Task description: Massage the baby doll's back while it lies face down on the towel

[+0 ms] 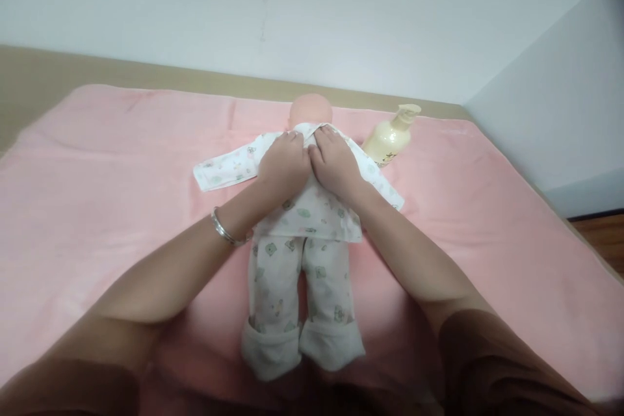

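A baby doll (312, 108) lies on the pink sheet with its head at the far end. It wears a white printed baby shirt (305, 218) and matching trousers (277, 273) with turned-up cuffs. My left hand (285, 166) is closed on the shirt's front near the neck, its fingertips partly hidden. Beside it, my right hand (336, 159) has its fingers bent over the collar edge, gripping the cloth. The two thumbs nearly meet at the chest. The shirt's sleeves spread out to both sides, and the doll's face is mostly out of sight.
A pale yellow pump bottle (390, 140) leans or lies by the doll's right-hand sleeve in the picture. The pink sheet (121, 208) covers a bed-like surface with a tan edge (160, 71). A white wall (195, 6) rises behind it.
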Demonstrator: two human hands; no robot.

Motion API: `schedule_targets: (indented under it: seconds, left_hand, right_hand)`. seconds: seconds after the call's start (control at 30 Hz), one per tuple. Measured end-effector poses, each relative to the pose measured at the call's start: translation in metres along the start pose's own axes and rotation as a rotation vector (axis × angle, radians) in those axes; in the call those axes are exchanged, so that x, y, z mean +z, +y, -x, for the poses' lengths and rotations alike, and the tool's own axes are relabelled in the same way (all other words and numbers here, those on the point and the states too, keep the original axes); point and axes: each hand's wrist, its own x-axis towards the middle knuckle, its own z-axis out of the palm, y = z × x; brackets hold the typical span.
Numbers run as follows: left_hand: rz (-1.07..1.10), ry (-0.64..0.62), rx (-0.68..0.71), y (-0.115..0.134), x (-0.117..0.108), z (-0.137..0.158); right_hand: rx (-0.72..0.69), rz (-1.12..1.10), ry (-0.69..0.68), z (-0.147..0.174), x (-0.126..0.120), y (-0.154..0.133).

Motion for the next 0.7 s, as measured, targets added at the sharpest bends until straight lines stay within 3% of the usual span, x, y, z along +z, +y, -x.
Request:
schedule_targets:
  seconds: [0.13, 0.3, 0.57, 0.7]
  left_hand:
    - [0.088, -0.041, -0.073, -0.013, -0.002, -0.011]
    - [0.136, 0.043, -0.071, -0.031, 0.008, -0.021]
    - [-0.057, 0.022, -0.042, -0.002, 0.002, -0.001]
    - [-0.035, -0.037, -0.068, 0.004, -0.006, 0.002]
  right_hand:
    - [0.017, 0.143, 0.004, 0.014, -0.004, -0.019]
    - [0.006, 0.239, -0.027, 0.030, -0.012, -0.037]
    - [0.157, 0.066, -0.137, 0.002, -0.008, -0.010]
    - [0.128, 0.056, -0.169, 0.000, -0.010, -0.006]
